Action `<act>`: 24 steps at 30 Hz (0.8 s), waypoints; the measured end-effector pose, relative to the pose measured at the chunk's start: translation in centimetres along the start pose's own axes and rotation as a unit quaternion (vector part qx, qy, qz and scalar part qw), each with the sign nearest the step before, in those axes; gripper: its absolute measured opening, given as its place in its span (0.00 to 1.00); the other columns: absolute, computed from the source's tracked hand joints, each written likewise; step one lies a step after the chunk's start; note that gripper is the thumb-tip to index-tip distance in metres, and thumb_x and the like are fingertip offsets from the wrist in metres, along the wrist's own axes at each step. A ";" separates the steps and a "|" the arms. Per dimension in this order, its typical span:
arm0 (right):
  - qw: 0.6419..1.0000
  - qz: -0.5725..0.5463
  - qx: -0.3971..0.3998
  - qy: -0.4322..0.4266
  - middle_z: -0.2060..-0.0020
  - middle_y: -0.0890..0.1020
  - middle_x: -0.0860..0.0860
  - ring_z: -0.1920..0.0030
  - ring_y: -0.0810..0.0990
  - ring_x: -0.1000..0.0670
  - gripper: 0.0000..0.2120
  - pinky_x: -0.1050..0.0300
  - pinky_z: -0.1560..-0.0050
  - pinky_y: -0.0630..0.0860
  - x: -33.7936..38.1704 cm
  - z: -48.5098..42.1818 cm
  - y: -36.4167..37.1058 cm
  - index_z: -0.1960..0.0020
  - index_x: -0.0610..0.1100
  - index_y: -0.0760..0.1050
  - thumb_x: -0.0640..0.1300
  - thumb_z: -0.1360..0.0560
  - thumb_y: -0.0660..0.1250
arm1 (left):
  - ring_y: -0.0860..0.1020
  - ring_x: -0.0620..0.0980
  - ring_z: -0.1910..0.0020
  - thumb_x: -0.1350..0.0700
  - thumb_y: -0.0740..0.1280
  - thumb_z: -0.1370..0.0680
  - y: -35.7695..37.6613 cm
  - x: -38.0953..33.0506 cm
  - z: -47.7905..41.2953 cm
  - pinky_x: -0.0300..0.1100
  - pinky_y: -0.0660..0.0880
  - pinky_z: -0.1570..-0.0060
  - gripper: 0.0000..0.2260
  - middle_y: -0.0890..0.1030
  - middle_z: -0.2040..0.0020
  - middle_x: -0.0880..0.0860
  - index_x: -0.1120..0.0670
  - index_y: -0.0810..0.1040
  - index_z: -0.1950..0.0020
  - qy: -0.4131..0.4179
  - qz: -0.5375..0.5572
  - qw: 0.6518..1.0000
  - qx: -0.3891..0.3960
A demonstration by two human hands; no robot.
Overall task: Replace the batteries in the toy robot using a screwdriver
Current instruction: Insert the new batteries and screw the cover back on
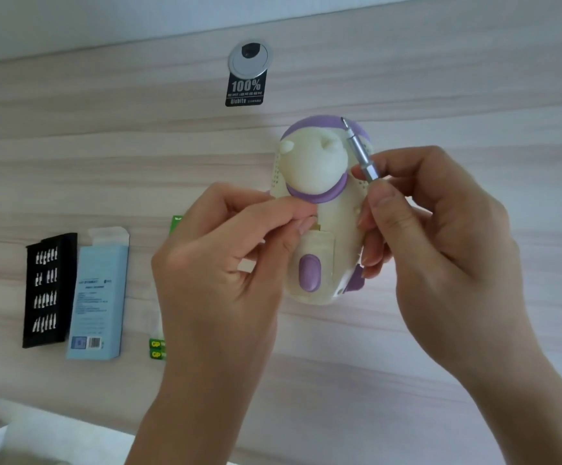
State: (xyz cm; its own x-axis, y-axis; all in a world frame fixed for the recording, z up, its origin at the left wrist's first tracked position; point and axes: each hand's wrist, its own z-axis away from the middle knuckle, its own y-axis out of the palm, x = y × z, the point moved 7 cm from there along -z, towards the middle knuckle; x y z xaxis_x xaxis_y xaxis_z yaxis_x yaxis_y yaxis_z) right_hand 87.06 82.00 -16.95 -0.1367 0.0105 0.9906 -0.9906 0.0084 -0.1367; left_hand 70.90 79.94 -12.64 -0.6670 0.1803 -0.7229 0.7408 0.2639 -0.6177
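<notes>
A cream and purple toy robot (316, 209) is held up over the wooden desk, between both hands. My left hand (226, 263) is curled at the toy's left side, thumb and forefinger pinching at the top edge of its cream back panel. My right hand (440, 243) holds the toy's right side with its lower fingers and grips a slim silver screwdriver (356, 149) between thumb and fingers, tip pointing up and away past the toy's purple head. Green GP batteries (156, 349) lie on the desk, partly hidden behind my left wrist.
A black tray of screwdriver bits (49, 290) and a light blue box (100, 293) lie at the left of the desk (407, 347). A round cable grommet (249, 58) with a black label (246, 90) sits at the far edge.
</notes>
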 end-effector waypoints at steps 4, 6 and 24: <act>1.000 -0.007 0.005 0.004 0.65 0.80 0.51 0.68 0.80 0.45 0.06 0.43 0.67 0.78 0.1 -0.1 0.1 0.49 0.51 0.75 0.44 0.20 0.59 | 0.82 0.49 0.61 0.59 0.72 0.22 -0.1 -0.2 -0.1 0.39 0.78 0.63 0.06 0.81 0.56 0.49 0.51 0.85 0.49 0.003 -0.010 1.000 0.004; 1.000 -0.009 0.007 0.008 0.65 0.80 0.51 0.67 0.80 0.45 0.06 0.43 0.67 0.78 0.0 -0.1 0.1 0.49 0.51 0.75 0.44 0.21 0.60 | 0.82 0.50 0.61 0.59 0.72 0.23 -0.2 -0.1 -0.2 0.42 0.79 0.63 0.07 0.81 0.56 0.47 0.48 0.84 0.48 -0.003 -0.003 1.000 0.006; 1.000 -0.014 0.010 0.011 0.66 0.80 0.52 0.68 0.81 0.45 0.07 0.44 0.66 0.79 0.0 -0.2 0.5 0.48 0.51 0.76 0.44 0.21 0.60 | 0.82 0.55 0.60 0.61 0.74 0.26 -0.4 2.1 0.0 0.37 0.79 0.64 0.08 0.82 0.54 0.51 0.48 0.84 0.51 -0.084 0.128 0.988 0.004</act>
State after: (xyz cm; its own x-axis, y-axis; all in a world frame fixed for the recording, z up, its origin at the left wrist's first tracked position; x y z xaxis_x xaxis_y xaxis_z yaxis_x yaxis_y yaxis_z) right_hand 86.52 82.19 -17.03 -0.1094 0.0321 0.9935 -0.9940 -0.0102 -0.1091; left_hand 69.22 80.20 -13.98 -0.4353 0.0792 -0.8968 0.8847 0.2223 -0.4098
